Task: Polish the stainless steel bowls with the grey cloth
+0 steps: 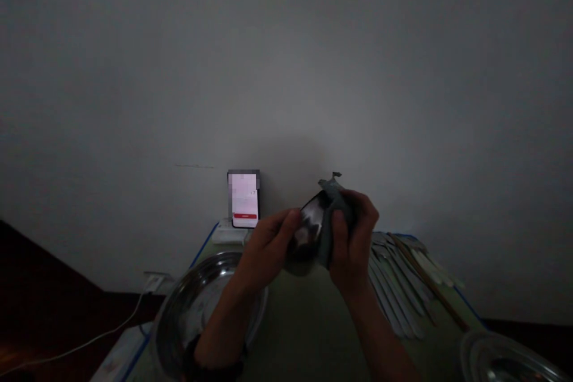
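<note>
A shiny metal bowl is held up above the table, tilted so that its curved side shows. My left hand grips its left rim, thumb on the near side. Bunched in my right hand is a grey-green cloth, wrapped over the bowl's right edge and pressed there by the thumb. The cloth's upper corner sticks up above my fingers. My right hand's fingertips are hidden behind the cloth, and the dim light blurs the bowl's outline.
A large metal basin stands left under my left forearm. A phone leans upright against the wall. Several long utensils lie at the right of the green table. Metal dishes stand at lower right; a white cable runs left.
</note>
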Action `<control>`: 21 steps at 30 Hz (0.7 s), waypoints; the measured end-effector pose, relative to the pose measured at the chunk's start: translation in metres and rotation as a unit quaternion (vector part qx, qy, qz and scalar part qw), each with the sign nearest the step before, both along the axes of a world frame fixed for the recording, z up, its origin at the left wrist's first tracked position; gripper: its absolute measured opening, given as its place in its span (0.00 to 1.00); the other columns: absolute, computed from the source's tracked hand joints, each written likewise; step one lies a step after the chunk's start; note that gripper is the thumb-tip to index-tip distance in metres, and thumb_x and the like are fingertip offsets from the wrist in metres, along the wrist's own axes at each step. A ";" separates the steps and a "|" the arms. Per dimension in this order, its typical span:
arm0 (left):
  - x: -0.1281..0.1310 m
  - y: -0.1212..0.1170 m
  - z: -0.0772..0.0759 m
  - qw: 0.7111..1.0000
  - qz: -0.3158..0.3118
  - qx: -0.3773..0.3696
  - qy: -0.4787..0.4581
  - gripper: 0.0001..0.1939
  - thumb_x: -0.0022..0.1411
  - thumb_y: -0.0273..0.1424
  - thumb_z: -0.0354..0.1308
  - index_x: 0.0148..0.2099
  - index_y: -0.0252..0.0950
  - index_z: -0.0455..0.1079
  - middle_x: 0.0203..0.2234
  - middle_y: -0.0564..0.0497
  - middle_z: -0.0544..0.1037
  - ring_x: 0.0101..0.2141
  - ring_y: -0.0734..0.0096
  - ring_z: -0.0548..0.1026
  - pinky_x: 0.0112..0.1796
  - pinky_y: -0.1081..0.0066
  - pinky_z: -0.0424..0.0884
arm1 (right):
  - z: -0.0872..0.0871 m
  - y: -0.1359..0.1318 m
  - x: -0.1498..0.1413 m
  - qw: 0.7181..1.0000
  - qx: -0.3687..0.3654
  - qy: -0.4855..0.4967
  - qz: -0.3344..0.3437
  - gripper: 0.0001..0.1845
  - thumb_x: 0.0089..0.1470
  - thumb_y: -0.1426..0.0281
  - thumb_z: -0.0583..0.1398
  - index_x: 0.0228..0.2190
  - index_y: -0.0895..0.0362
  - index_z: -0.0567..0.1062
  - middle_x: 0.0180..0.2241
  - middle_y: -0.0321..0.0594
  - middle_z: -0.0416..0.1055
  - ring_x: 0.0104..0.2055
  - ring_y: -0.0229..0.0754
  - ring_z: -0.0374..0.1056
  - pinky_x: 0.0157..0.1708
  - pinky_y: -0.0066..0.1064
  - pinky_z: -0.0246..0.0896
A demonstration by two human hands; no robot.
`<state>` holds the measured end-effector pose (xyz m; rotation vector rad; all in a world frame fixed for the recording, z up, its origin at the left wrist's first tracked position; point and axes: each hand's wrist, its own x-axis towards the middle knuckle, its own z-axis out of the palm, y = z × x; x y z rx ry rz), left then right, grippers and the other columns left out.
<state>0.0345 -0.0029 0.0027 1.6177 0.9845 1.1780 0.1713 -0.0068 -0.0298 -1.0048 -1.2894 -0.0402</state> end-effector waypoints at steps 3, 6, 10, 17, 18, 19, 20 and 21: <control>0.005 -0.001 -0.002 0.999 -0.002 -0.012 -0.030 0.22 0.60 0.49 0.48 0.24 0.36 0.62 0.18 0.57 0.63 0.20 0.78 0.60 0.20 0.77 0.57 | 0.001 0.009 0.016 0.998 -0.023 0.041 -0.040 0.16 0.61 0.62 0.48 0.45 0.55 0.67 0.47 0.45 0.66 0.52 0.46 0.60 0.53 0.48 0.53; 0.010 -0.001 -0.006 0.997 0.026 -0.043 -0.061 0.24 0.58 0.52 0.49 0.24 0.36 0.61 0.16 0.58 0.63 0.18 0.77 0.60 0.19 0.77 0.56 | 0.002 0.010 0.020 0.995 -0.065 0.060 -0.040 0.19 0.62 0.61 0.44 0.45 0.55 0.68 0.46 0.46 0.66 0.51 0.46 0.61 0.53 0.49 0.53; 0.013 0.000 -0.009 0.991 0.047 -0.077 -0.100 0.25 0.56 0.54 0.51 0.24 0.36 0.63 0.16 0.58 0.63 0.18 0.78 0.60 0.18 0.77 0.56 | 0.004 0.000 0.006 0.999 -0.040 -0.016 -0.021 0.20 0.62 0.65 0.43 0.52 0.54 0.64 0.52 0.46 0.61 0.56 0.46 0.57 0.56 0.50 0.51; 0.014 0.002 -0.005 0.991 0.086 -0.018 -0.100 0.21 0.59 0.48 0.52 0.27 0.35 0.71 0.20 0.55 0.72 0.28 0.73 0.70 0.33 0.76 0.68 | 0.009 -0.017 -0.024 0.975 0.016 -0.221 -0.022 0.21 0.57 0.74 0.50 0.53 0.55 0.63 0.52 0.44 0.64 0.60 0.49 0.52 0.61 0.51 0.42; 0.014 0.003 -0.005 0.992 0.084 -0.013 -0.094 0.21 0.60 0.47 0.51 0.28 0.35 0.71 0.20 0.55 0.73 0.29 0.73 0.70 0.34 0.75 0.68 | 0.009 -0.016 -0.024 0.975 0.021 -0.219 -0.019 0.21 0.56 0.74 0.51 0.52 0.56 0.63 0.52 0.45 0.65 0.59 0.48 0.53 0.61 0.51 0.42; 0.014 0.003 -0.004 0.993 0.079 -0.011 -0.086 0.21 0.60 0.47 0.51 0.28 0.35 0.70 0.21 0.55 0.73 0.29 0.73 0.70 0.34 0.76 0.67 | 0.009 -0.015 -0.022 0.977 0.025 -0.210 -0.015 0.21 0.56 0.74 0.51 0.52 0.56 0.63 0.51 0.45 0.65 0.59 0.48 0.54 0.60 0.51 0.43; 0.014 0.003 -0.004 0.994 0.071 -0.012 -0.076 0.20 0.60 0.46 0.51 0.27 0.35 0.70 0.20 0.56 0.72 0.28 0.74 0.69 0.33 0.76 0.67 | 0.009 -0.013 -0.020 0.980 0.025 -0.195 -0.009 0.21 0.56 0.73 0.51 0.52 0.56 0.63 0.51 0.45 0.64 0.58 0.48 0.55 0.60 0.50 0.45; 0.013 0.003 -0.005 0.996 0.061 -0.017 -0.069 0.20 0.60 0.46 0.51 0.26 0.35 0.68 0.20 0.56 0.70 0.26 0.75 0.68 0.31 0.76 0.66 | 0.008 -0.011 -0.016 0.984 0.021 -0.176 -0.004 0.20 0.56 0.72 0.51 0.52 0.56 0.63 0.51 0.45 0.64 0.58 0.48 0.55 0.59 0.50 0.46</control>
